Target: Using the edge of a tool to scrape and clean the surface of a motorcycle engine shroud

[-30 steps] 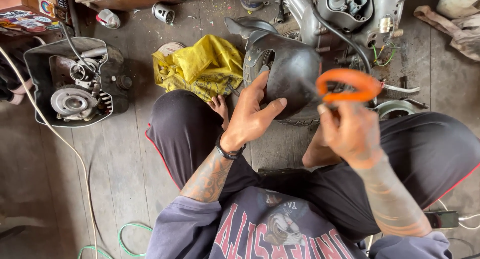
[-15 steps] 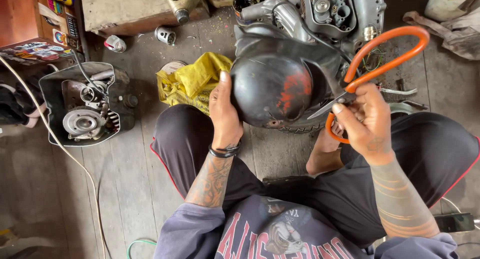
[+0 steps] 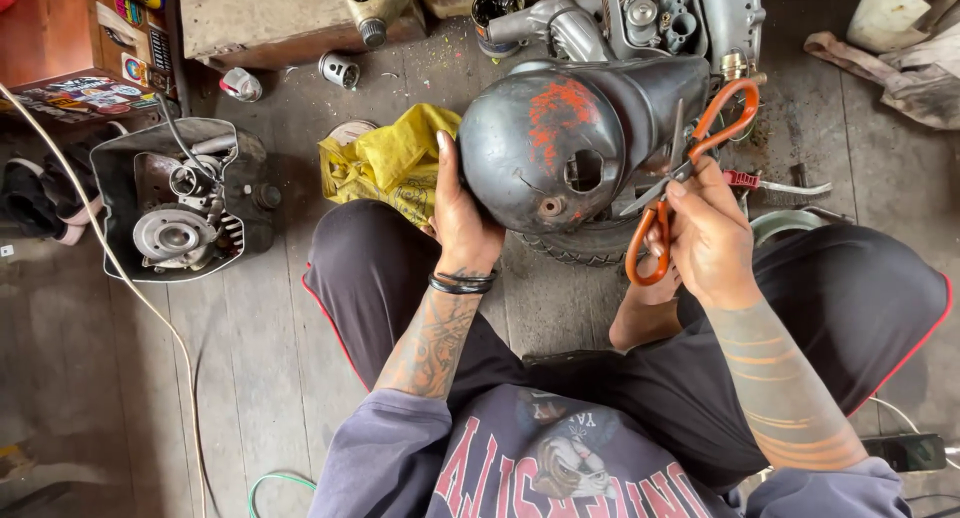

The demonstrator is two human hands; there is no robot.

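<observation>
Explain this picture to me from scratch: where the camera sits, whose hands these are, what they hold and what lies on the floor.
The camera is worn on a person's head and looks down, so you see their own arms, lap and crossed legs. There is no machine doing the work, only two bare hands. The left hand is pressed flat against the side of a rounded dark metal cover with patches of orange paint and a few holes. The right hand holds orange-handled scissors, with the blades pointing at the cover. On the wooden floor lie a crumpled yellow cloth, a small engine part in a black casing to the left, and a larger grey engine just beyond the cover.
</observation>
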